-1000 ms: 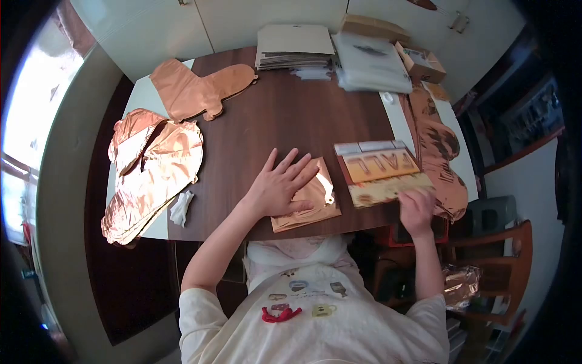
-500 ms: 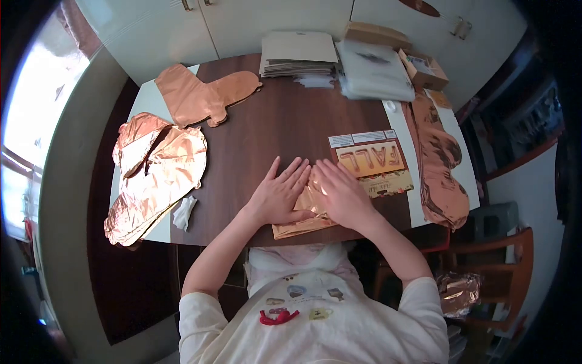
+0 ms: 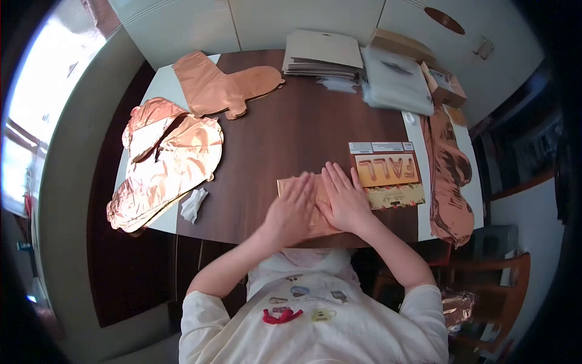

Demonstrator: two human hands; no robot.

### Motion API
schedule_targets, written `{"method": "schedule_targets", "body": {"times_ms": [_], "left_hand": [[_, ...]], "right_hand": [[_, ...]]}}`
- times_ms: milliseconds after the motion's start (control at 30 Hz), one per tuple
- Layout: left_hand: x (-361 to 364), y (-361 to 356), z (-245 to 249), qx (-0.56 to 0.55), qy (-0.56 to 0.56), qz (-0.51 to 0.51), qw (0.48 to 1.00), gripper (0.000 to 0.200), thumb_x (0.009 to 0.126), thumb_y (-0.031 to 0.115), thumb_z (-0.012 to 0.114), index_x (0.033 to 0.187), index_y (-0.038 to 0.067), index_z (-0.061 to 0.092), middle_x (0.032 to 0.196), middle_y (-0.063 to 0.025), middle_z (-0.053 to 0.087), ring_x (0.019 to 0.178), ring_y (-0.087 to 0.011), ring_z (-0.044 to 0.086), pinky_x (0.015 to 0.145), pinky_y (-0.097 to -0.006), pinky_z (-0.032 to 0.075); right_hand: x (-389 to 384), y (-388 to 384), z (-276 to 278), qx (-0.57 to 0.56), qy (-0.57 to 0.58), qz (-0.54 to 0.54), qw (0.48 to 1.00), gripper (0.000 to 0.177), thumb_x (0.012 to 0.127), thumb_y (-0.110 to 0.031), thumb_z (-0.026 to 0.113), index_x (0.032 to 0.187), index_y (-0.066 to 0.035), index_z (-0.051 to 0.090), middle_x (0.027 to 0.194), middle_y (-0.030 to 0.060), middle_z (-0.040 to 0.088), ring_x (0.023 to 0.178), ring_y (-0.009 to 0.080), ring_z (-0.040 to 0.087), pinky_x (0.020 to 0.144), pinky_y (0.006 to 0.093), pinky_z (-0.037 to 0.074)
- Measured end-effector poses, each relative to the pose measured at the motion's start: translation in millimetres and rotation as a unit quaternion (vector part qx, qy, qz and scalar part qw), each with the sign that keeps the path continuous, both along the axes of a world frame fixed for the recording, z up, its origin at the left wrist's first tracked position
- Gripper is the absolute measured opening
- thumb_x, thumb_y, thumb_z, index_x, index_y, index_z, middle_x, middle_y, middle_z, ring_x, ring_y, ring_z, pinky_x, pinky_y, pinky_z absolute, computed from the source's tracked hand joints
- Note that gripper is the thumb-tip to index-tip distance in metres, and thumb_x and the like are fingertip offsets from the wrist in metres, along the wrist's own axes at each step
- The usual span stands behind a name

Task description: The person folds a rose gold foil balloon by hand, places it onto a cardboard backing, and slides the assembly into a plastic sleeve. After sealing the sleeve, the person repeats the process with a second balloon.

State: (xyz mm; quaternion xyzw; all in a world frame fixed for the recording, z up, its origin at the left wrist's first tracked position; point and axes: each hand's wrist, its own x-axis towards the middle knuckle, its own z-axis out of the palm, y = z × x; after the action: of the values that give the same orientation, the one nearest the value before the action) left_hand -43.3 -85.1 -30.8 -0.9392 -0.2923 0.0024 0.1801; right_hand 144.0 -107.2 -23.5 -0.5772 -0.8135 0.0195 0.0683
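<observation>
A folded rose-gold foil balloon lies flat near the table's front edge, mostly covered by both hands. My left hand rests on its left part, fingers stretched out and held together, slightly blurred. Beside it, my right hand is laid flat with straight fingers on the balloon's right part, its thumb reaching toward the left hand. Just right of the right hand is a printed card packet reading "FALL", with a floral lower strip.
Flat foil balloons lie at left, with another behind them. A crumpled white tissue is near the front left. Stacked cards, clear plastic bags and an open box stand at the back. More foil lines the right.
The view has shifted, moving the table's things rightward. My left hand's fingers have come together and it has slid over the foil. The right hand now lies flatter, and the foil's upper left corner shows.
</observation>
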Motion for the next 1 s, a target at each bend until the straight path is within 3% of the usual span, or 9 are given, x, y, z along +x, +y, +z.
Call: {"method": "schedule_targets", "body": {"times_ms": [100,233,333,533,633,800,900,933,1000], "left_hand": [[-1,-39,14,-0.171,-0.134,0.068,0.974,0.101,0.081,0.07,0.046,0.134,-0.015,0.036,0.142,-0.0311,0.035,0.137,-0.0405,0.03,0.113,-0.0466,0.022],[-9,-68,18,-0.175,-0.151,0.086,0.969,0.097,0.079,0.066,0.053,0.132,-0.015,0.039,0.139,-0.0307,0.038,0.135,-0.0401,0.032,0.112,-0.0459,0.026],[-12,-79,17,-0.166,-0.134,0.094,0.972,0.083,0.082,0.052,0.059,0.132,-0.012,0.04,0.138,-0.0282,0.042,0.134,-0.0382,0.036,0.111,-0.0456,0.028],[-25,-82,7,-0.078,-0.108,0.057,0.989,0.051,0.089,0.019,0.052,0.131,-0.009,0.043,0.135,-0.0254,0.046,0.129,-0.036,0.044,0.108,-0.0446,0.034],[-31,-82,9,-0.093,-0.114,0.04,0.988,0.047,0.089,0.013,0.048,0.131,-0.008,0.044,0.135,-0.0252,0.046,0.129,-0.0357,0.044,0.108,-0.044,0.035],[-42,-73,15,-0.102,-0.126,-0.018,0.987,0.045,0.089,0.013,0.049,0.129,-0.008,0.046,0.128,-0.0239,0.053,0.124,-0.036,0.05,0.105,-0.0439,0.039],[-50,-73,24,-0.128,-0.151,-0.029,0.98,0.043,0.086,0.01,0.052,0.125,-0.008,0.049,0.123,-0.0229,0.058,0.118,-0.0342,0.055,0.1,-0.0421,0.044],[-54,-73,29,-0.14,-0.162,-0.032,0.976,0.042,0.085,0.009,0.054,0.124,-0.008,0.05,0.121,-0.0226,0.059,0.117,-0.0333,0.057,0.098,-0.0412,0.046],[-63,-75,41,-0.238,-0.221,-0.019,0.946,0.042,0.082,0.006,0.057,0.121,-0.007,0.052,0.119,-0.0221,0.06,0.111,-0.0324,0.06,0.093,-0.0403,0.05]], "right_hand": [[-6,-9,1,-0.003,-0.002,-0.011,1.0,0.071,0.092,-0.045,0.045,0.141,0.004,0.033,0.149,0.0182,0.03,0.141,0.0278,0.025,0.114,0.0515,0.013],[-17,-23,1,0.004,0.003,-0.033,0.999,0.072,0.092,-0.046,0.045,0.141,0.005,0.032,0.149,0.0182,0.03,0.141,0.0279,0.025,0.114,0.0528,0.013],[-23,-33,-2,0.002,0.009,-0.041,0.999,0.074,0.091,-0.047,0.045,0.141,0.006,0.032,0.15,0.0184,0.029,0.141,0.0288,0.024,0.114,0.0533,0.013],[1,-45,13,-0.042,0.032,0.008,0.999,0.081,0.088,-0.052,0.051,0.143,0.002,0.029,0.15,0.0215,0.027,0.141,0.0335,0.021,0.113,0.0574,0.01],[42,-51,36,-0.078,-0.006,-0.022,0.997,0.1,0.077,-0.065,0.059,0.145,0.0,0.024,0.152,0.0224,0.019,0.143,0.0385,0.013,0.112,0.0614,0.006],[90,-83,27,-0.14,-0.04,-0.061,0.988,0.117,0.067,-0.075,0.061,0.147,0.0,0.02,0.153,0.0189,0.019,0.143,0.0352,0.013,0.113,0.0597,0.005],[78,-109,26,-0.139,-0.062,-0.012,0.988,0.11,0.066,-0.071,0.064,0.146,-0.006,0.027,0.153,0.0136,0.024,0.143,0.0325,0.016,0.114,0.0577,0.009],[69,-115,30,-0.068,-0.07,-0.001,0.995,0.077,0.075,-0.051,0.068,0.136,-0.009,0.046,0.143,0.0108,0.042,0.137,0.0274,0.033,0.111,0.0519,0.024],[71,-125,12,0.03,-0.032,0.049,0.998,0.052,0.078,-0.035,0.067,0.122,-0.01,0.058,0.131,0.0083,0.054,0.128,0.023,0.044,0.104,0.0454,0.035]]}}
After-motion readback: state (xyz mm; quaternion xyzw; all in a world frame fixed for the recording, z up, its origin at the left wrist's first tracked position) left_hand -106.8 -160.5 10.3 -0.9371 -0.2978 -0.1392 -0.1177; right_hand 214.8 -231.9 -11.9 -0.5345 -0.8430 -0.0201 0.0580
